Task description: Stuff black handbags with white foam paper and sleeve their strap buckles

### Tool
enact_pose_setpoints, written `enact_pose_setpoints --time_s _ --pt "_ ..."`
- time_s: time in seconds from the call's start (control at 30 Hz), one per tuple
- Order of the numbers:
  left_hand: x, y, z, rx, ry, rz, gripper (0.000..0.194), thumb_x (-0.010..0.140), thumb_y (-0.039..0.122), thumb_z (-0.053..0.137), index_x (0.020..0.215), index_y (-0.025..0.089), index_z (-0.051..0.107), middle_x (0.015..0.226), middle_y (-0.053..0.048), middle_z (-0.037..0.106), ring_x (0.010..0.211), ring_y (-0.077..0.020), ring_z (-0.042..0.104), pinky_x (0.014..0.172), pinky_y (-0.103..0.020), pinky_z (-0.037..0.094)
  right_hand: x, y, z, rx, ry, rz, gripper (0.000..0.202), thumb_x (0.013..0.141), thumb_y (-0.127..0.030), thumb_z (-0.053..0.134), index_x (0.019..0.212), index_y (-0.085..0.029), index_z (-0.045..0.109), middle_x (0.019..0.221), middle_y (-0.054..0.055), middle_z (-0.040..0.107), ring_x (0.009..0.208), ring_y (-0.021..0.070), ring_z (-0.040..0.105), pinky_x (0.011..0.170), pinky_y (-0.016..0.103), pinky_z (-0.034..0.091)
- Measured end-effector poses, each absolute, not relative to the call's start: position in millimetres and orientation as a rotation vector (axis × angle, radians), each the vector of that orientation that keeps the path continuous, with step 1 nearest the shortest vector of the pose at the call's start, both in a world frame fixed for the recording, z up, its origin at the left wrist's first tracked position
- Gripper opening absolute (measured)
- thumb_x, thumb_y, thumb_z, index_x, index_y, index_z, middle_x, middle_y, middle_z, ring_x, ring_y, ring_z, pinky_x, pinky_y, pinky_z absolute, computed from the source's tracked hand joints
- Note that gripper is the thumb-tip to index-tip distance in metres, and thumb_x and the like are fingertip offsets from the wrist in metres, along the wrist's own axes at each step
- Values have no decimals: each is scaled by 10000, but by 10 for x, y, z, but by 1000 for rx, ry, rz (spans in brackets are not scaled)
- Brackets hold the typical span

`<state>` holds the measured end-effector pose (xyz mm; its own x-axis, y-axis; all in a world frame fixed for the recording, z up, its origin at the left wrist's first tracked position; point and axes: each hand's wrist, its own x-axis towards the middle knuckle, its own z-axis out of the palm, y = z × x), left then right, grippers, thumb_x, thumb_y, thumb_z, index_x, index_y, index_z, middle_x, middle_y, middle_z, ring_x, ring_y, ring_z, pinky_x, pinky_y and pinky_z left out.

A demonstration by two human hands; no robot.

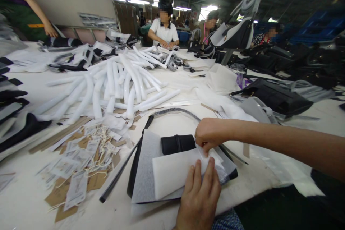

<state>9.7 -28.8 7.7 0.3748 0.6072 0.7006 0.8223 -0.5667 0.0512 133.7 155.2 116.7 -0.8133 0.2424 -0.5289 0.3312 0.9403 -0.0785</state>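
A black handbag (132, 178) lies on the table with a thin white sheet (142, 151) over it. On the sheet rest a small black flap piece (178, 144) and a folded white foam sheet (172, 172). My left hand (201, 190) lies with fingers spread on the foam's lower right part. Just above it, my right hand (212, 133) is closed, its fingertips pinching clear plastic (219, 165) at the foam's right end. The bag's wrapped handle (175, 110) arches behind.
White foam tubes (129, 79) are heaped behind the bag. Paper tags with strings (81, 165) are piled at left. Black bags (277, 97) lie at right; another (237, 36) hangs from a post. A person (164, 30) sits across the table, with others around.
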Motion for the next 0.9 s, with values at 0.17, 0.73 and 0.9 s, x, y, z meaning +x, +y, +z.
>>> enact_pose_setpoints --time_s 0.17,0.73,0.9 --pt "131 -274 27 -2287 -1259 -1003 398 1035 228 332 1112 219 723 1278 -10 683 1155 -244 647 963 -344 518 1308 1628 1071 433 2542 -207 244 772 -484 776 705 -250 768 616 6 699 556 134 556 527 276 204" --pt "253 -201 -72 -2105 -1270 -1250 375 1008 174 378 947 208 747 1131 -12 745 1046 -220 693 1131 -349 360 1158 2038 883 675 2395 -453 426 532 -603 871 601 -220 697 503 -58 585 494 99 437 546 252 250" --pt "339 -175 -155 -2008 -1295 -1360 377 1000 152 395 886 210 750 1079 8 761 995 -207 714 1135 -336 367 1224 2254 673 734 2349 -651 445 505 -565 894 703 -202 729 594 -70 647 538 91 515 550 224 319"
